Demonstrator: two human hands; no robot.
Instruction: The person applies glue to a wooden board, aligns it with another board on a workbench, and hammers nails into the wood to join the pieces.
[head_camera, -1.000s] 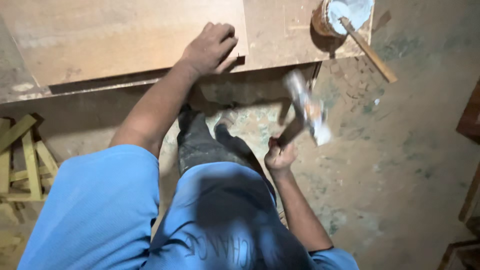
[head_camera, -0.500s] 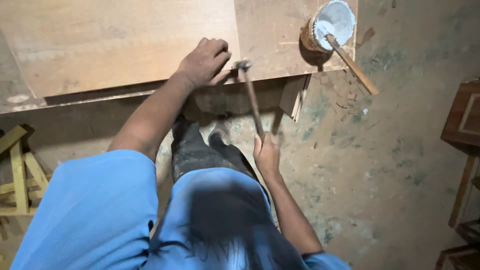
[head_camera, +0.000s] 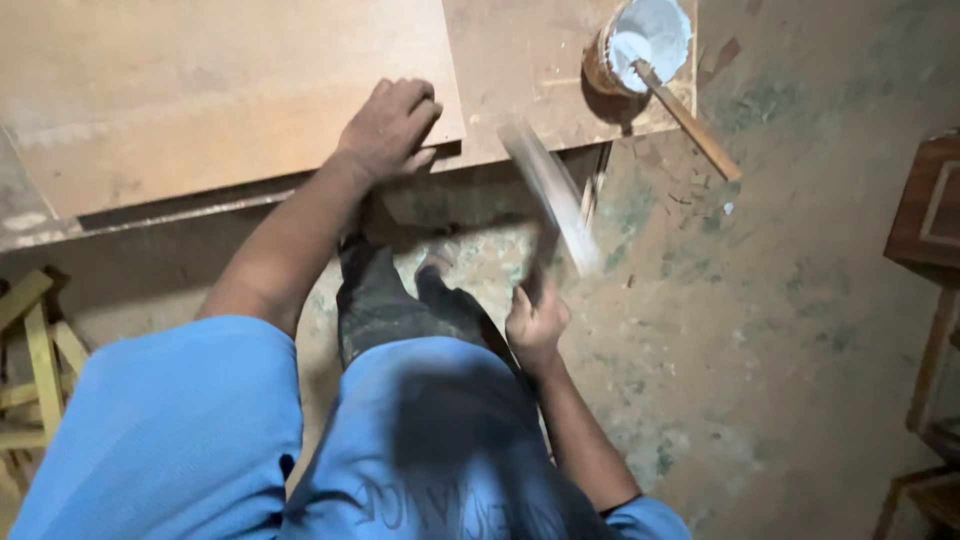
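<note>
Right hand (head_camera: 535, 322), fingers wrapped around the handle, is lifting the blurred hammer (head_camera: 552, 200) back off the board edge (head_camera: 445, 140) it struck 0.5 s ago, while left hand (head_camera: 390, 125) is pressing there, fingers together.

Hands, hammer and board at a bench edge

Left hand (head_camera: 390, 128) flat on board (head_camera: 200, 90), at its right corner; hammer (head_camera: 552, 205) just right of it, gripped below by right hand (head_camera: 535, 320); can (head_camera: 640, 45) with stick (head_camera: 690, 120) farther right on bench (head_camera: 520, 80).
</note>
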